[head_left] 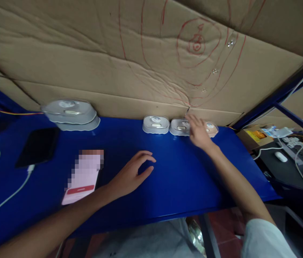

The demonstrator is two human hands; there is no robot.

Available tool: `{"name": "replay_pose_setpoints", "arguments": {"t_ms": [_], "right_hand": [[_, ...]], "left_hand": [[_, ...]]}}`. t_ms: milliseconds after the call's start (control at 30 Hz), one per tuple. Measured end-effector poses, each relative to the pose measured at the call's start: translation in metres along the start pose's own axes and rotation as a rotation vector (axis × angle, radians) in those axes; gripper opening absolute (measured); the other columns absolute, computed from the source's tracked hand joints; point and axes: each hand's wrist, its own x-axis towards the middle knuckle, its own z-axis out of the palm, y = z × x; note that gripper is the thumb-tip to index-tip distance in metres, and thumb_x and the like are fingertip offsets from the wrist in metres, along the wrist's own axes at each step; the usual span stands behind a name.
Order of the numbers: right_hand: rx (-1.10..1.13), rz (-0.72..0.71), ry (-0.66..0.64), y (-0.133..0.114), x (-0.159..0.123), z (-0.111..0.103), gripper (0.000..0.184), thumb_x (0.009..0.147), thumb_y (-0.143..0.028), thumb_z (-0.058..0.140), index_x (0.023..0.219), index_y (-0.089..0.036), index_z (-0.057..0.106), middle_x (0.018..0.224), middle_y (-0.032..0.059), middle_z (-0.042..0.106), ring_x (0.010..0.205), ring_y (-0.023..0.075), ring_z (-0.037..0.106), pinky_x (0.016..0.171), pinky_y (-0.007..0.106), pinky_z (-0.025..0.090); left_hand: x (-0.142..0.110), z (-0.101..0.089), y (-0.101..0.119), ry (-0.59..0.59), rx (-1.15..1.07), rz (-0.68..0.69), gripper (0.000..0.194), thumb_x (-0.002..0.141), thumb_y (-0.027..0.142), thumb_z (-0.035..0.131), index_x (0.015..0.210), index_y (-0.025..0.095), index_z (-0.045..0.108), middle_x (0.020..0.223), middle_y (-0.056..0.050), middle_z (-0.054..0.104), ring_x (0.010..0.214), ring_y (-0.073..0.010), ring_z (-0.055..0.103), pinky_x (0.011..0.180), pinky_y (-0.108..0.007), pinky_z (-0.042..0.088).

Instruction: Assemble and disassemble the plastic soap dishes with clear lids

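- Head view: three small cases with clear lids stand side by side along the back of the desk [167, 179], one at the left [155, 125], a middle case [176, 128] and a right case [215, 129].
- The right hand [198, 132] is stretched out over the middle and right cases, open, fingers extended and blurred; whether it touches either lid, I cannot tell. I read this as a reach at the row.
- The left hand [140, 170] is open and holds nothing, thumb apart from curved fingers, in front of the row.
- From here, taking hold of a case would call for fingers closing on its sides, clear of its neighbour, as they sit close together.
- Further left is a stack of two similar cases [69, 113], with a phone [84, 190], its screen lit pink, and a dark tablet [39, 147] with a white cable [30, 170] plugged in.
- The desk's surface is glossy blue. Creased cardboard [87, 71] rises behind it, marked with red hand-drawn lines [196, 46].
- Past a blue frame [299, 117] at the right, a dark surface [267, 157] carries an open carton [250, 140] and a white mouse [280, 157].
- Reddish floor [229, 229] shows below.
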Motion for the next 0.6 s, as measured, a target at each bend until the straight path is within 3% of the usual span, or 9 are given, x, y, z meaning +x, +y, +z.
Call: {"name": "replay_pose_setpoints", "arguments": {"t_ms": [67,133,233,333,433,500,600], "right_hand": [[0.066,-0.123,-0.021,-0.05,0.027,0.011,0.06,0.102,-0.024,0.043,0.161,-0.015,0.039,0.169,0.0162,0.039,0.157,0.0332,0.033,0.127,0.059,0.024],[0.096,-0.17,-0.063,-0.09,0.044,0.024,0.058,0.106,-0.035,0.045,0.16,-0.013,0.04,0.168,0.0187,0.039,0.157,0.0352,0.032,0.128,0.06,0.021],[0.168,-0.202,-0.072,-0.121,0.044,0.033,0.056,0.106,-0.038,0.052,0.156,-0.013,0.047,0.16,0.0213,0.049,0.15,0.0372,0.04,0.125,0.06,0.028],[0.311,-0.332,-0.06,-0.125,0.014,0.024,0.051,0.103,-0.047,0.06,0.144,-0.018,0.058,0.143,0.0185,0.062,0.137,0.036,0.052,0.117,0.058,0.039],[0.494,-0.463,-0.077,-0.12,-0.024,0.005,0.051,0.101,-0.052,0.063,0.143,-0.024,0.058,0.137,0.0146,0.063,0.138,0.0327,0.053,0.116,0.054,0.043],[0.602,-0.448,-0.054,-0.116,-0.043,-0.003,0.049,0.103,-0.05,0.062,0.145,-0.026,0.056,0.14,0.0136,0.062,0.139,0.0304,0.053,0.116,0.051,0.045],[0.721,-0.318,0.01,-0.108,-0.054,0.0,0.044,0.103,-0.045,0.062,0.143,-0.027,0.058,0.139,0.0132,0.063,0.134,0.0289,0.058,0.114,0.05,0.048]], "left_hand": [[0.001,-0.001,0.0,0.031,0.041,0.016,0.023,0.104,0.037,0.053,0.12,0.027,0.067,0.14,-0.009,0.057,0.133,-0.0269,0.06,0.118,-0.047,0.044],[0.001,-0.003,0.0,0.091,0.092,0.042,0.024,0.104,0.035,0.053,0.125,0.028,0.064,0.142,-0.01,0.055,0.136,-0.0272,0.057,0.12,-0.048,0.043],[0.002,-0.008,0.0,0.219,0.21,0.072,0.035,0.102,0.031,0.058,0.137,0.029,0.055,0.151,-0.012,0.047,0.145,-0.0308,0.048,0.123,-0.053,0.039],[0.001,-0.009,-0.003,0.302,0.355,0.078,0.053,0.098,0.029,0.065,0.146,0.029,0.044,0.161,-0.016,0.035,0.152,-0.0379,0.038,0.122,-0.062,0.036],[-0.001,-0.005,-0.009,0.257,0.409,0.056,0.071,0.095,0.033,0.071,0.155,0.031,0.033,0.168,-0.019,0.026,0.155,-0.042,0.033,0.119,-0.065,0.036],[-0.002,0.0,-0.015,0.181,0.37,0.048,0.08,0.094,0.037,0.074,0.159,0.031,0.026,0.167,-0.02,0.029,0.155,-0.0414,0.035,0.118,-0.063,0.039],[-0.002,0.003,-0.019,0.068,0.303,0.06,0.086,0.095,0.038,0.073,0.161,0.031,0.018,0.164,-0.019,0.039,0.151,-0.0384,0.043,0.118,-0.059,0.04]]}}
